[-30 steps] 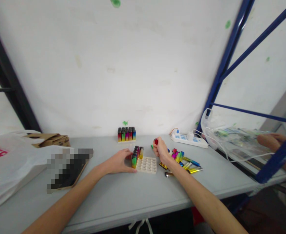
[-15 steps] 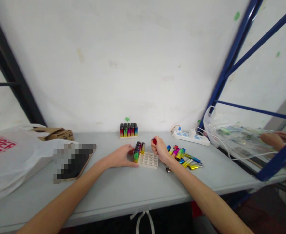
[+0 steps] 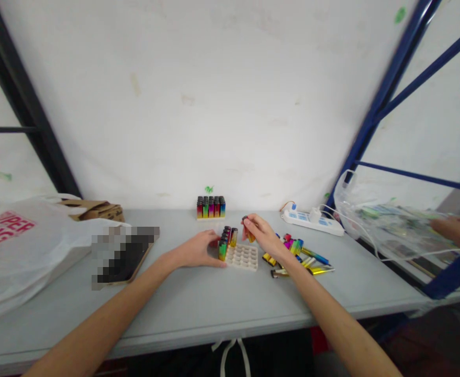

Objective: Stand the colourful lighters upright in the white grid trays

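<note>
A white tray [image 3: 244, 257] with round holes lies on the grey table [image 3: 198, 309]. Several rainbow-coloured lighters [image 3: 226, 240] stand along its left side. My left hand [image 3: 198, 250] rests flat against the tray's left edge, touching it. My right hand [image 3: 261, 234] hovers over the tray's far right corner and pinches one lighter [image 3: 248, 231], tilted, between its fingers. A loose pile of lighters [image 3: 300, 255] lies on the table right of that hand.
A full tray of lighters [image 3: 211, 207] stands by the wall. A white power strip [image 3: 312, 221] lies at the right, a white plastic bag [image 3: 21, 251] and a dark tablet [image 3: 122, 256] at the left. Another person's hand [image 3: 453, 230] reaches beside blue shelving [image 3: 449, 272].
My right hand has turned and tilted the lighter it holds, moving it closer above the tray's far right corner. The left hand stays on the tray. The view has shifted a little.
</note>
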Tool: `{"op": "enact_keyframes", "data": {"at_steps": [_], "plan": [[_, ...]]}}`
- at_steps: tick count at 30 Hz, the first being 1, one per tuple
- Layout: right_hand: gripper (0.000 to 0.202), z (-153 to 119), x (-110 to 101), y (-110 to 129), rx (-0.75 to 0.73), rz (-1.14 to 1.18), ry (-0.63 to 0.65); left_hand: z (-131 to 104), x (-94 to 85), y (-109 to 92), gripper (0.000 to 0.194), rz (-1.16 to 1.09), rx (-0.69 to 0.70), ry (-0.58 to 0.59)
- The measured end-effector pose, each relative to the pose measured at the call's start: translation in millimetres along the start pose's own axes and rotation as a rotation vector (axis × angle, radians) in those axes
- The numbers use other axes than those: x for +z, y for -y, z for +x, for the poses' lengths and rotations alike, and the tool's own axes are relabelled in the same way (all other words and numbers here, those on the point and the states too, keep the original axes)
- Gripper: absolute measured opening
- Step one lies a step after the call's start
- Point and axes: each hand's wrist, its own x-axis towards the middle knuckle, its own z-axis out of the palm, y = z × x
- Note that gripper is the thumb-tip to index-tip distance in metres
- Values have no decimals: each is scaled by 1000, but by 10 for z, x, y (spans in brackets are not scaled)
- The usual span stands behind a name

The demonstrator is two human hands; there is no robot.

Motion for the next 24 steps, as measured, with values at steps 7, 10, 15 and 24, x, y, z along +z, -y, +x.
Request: {"op": "enact_keyframes", "data": {"at_steps": [7,10,15,24], "plan": [[29,-60,14,16,-146,-457,7,2,-14,-24,67,22,1,26],[28,-64,48,0,-173,-513,29,-1,-15,-25,65,3,8,17],[24,-73,59,27,-184,-593,134,-7,-10,-19,65,-9,3,13],[27,10,27,-33,-157,-641,158,-4,-10,-17,68,18,-13,12]]}}
